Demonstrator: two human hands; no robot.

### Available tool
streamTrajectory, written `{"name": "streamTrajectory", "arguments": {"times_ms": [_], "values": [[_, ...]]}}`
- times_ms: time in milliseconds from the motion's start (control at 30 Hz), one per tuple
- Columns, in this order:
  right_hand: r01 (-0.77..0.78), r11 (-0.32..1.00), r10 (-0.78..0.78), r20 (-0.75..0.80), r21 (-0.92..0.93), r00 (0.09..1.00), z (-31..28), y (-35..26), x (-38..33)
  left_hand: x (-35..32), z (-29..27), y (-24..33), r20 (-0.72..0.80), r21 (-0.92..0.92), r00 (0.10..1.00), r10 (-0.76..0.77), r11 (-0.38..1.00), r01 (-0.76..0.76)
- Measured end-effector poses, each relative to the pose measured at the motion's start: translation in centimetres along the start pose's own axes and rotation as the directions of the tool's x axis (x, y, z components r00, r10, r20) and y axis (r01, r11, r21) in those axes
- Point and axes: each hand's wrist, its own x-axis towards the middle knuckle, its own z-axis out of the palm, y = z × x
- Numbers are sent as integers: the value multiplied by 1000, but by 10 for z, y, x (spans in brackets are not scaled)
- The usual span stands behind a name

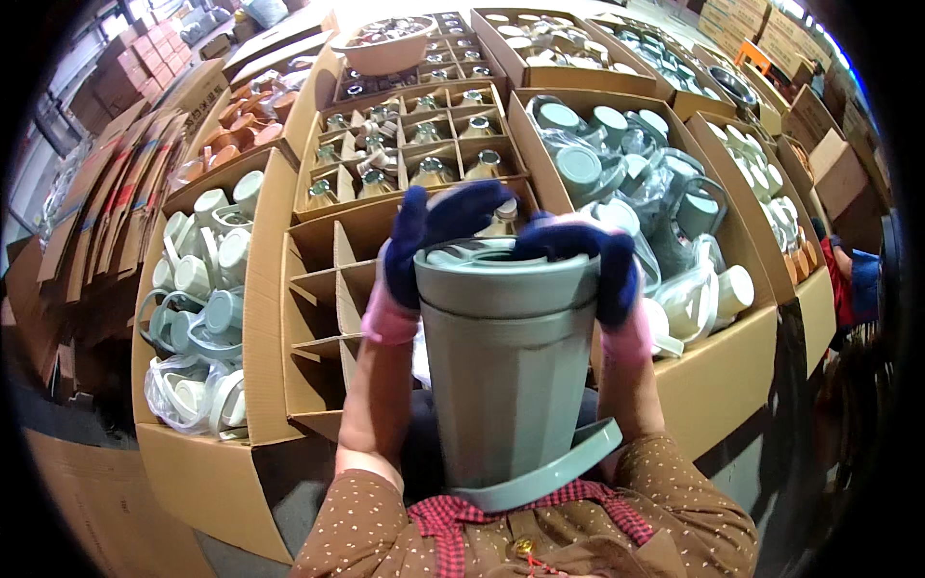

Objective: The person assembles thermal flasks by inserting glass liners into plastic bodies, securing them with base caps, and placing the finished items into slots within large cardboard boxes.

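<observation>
Around flattened-cardboard stack: crowded, storeroom-like space. Just beyond stack: pile of pinkish cartons. Left of stack: pale, bluish opening (window or doorway, too blurred to tell). Far across to right of stack: tall brown cartons, blue-white streak of light; lower, grey floor, partly shadowed.

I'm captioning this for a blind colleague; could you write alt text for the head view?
A person's left hand and right hand, in blue gloves with pink cuffs, hold the top of a tall grey-green container. Beyond it are divided cardboard boxes with shiny bottle-necked items, flanked by open boxes of pale green parts and white parts.
</observation>
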Motion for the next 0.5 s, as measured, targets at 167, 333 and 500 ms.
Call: {"name": "streamTrajectory", "arguments": {"times_ms": [167, 333, 500], "values": [[-86, 834, 200, -153, 545, 968, -15, 37, 6, -24, 15, 7, 216, 506, 808, 548, 645, -573], [100, 963, -118, 57, 250, 991, -14, 28, 2, -23, 12, 18, 203, 286, 940, 273, 902, -324], [359, 927, -371, -129, -107, 919, -11, 39, 0, -34, 11, 16, 90, 694, 916, 391, 635, -339]]}}
